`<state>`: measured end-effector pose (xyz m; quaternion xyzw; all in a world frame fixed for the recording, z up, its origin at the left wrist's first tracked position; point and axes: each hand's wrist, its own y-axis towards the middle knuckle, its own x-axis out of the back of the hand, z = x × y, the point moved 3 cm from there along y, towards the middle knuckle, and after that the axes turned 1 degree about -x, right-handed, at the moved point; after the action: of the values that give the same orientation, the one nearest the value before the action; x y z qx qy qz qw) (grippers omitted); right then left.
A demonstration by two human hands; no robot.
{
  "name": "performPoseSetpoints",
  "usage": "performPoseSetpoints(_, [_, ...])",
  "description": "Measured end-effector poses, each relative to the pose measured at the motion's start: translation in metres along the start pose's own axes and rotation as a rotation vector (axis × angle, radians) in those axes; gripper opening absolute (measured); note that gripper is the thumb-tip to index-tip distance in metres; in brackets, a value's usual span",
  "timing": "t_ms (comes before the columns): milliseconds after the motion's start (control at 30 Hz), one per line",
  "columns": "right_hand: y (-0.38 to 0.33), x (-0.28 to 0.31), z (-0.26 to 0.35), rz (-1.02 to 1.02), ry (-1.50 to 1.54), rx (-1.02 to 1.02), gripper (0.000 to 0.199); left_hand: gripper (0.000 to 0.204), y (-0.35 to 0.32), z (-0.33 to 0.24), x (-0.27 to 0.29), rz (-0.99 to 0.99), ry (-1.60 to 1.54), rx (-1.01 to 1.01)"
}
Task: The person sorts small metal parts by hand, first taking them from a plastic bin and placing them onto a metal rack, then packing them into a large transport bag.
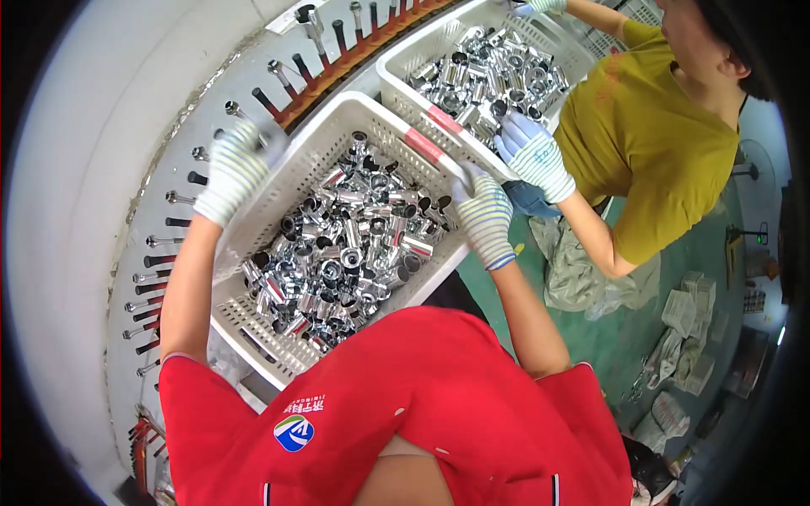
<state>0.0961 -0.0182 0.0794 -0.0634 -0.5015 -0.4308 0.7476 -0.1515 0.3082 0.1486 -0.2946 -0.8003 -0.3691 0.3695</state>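
Note:
My left hand [234,169], in a white glove with yellow-green stripes, is raised over the left rim of a white plastic crate [253,190]. Its fingers are blurred and closed around a greyish piece [272,142] too smeared to name. At the crate's right rim is my right hand [483,211], in a similar striped glove. Its fingers are curled at the rim; what they hold, if anything, is hard to see. Many shiny chrome tube fittings [350,236], some with dark ends, lie jumbled in the crate between my hands.
Beyond stands a second white crate [405,80] of chrome fittings. A co-worker in a mustard shirt [633,135] reaches into it with a gloved hand [533,156]. Along the wall runs a curved orange rack [325,80] of chrome and black-ended pieces. Grey sacks [582,266] lie on the green floor.

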Motion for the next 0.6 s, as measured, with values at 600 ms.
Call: performPoseSetpoints(600, [0.007, -0.002, 0.012, 0.075, 0.055, 0.032, 0.038, 0.051, 0.186, 0.173, -0.010, -0.210, -0.059, 0.180])
